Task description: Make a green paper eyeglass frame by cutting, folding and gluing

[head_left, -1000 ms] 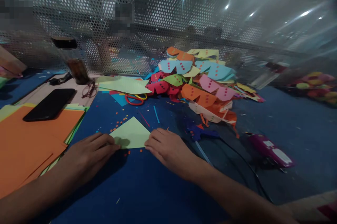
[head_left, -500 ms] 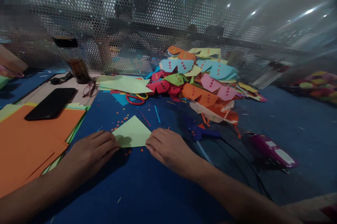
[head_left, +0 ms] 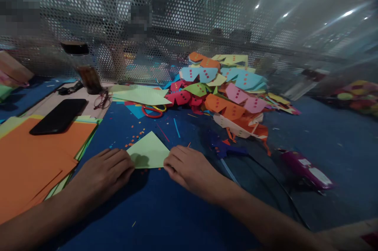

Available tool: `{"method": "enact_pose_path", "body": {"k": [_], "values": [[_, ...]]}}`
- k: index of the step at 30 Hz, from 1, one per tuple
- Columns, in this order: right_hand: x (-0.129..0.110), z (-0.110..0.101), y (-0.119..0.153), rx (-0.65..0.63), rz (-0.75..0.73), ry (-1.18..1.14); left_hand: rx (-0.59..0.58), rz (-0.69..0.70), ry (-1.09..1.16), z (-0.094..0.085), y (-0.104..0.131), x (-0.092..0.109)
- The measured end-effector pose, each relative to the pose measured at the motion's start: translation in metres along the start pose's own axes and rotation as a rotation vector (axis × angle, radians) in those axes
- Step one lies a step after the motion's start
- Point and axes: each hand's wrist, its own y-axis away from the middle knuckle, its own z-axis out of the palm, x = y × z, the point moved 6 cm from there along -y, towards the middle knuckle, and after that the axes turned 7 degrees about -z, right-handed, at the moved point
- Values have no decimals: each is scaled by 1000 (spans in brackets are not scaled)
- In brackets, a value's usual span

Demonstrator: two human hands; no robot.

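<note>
A pale green sheet of paper, folded into a triangle, lies on the blue table with its point away from me. My left hand is closed on its left corner, fingers curled together. On the right corner, my right hand pinches the paper the same way. My fingers cover both corners. Small orange paper bits are scattered just beyond the sheet. Red-handled scissors lie farther back, partly under other paper.
Orange sheets are stacked at left under a black phone. Behind stands a jar of dark liquid. Folded paper shapes are heaped at centre right. A blue glue gun with its cable and a purple case lie right.
The folded paper and both hands sit very slightly lower in view. My left hand has turned a little at the left corner; the grip on both corners stays.
</note>
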Motion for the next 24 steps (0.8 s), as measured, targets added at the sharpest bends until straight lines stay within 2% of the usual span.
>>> {"method": "enact_pose_path", "body": {"k": [11, 20, 24], "values": [[1, -2, 1, 5, 82, -72, -47, -143, 222, -1, -2, -9], [9, 4, 1, 18, 161, -86, -63, -252, 233, 0, -2, -21], [14, 4, 2, 16, 223, -113, -54, -258, 241, -1, -3, -22]]}}
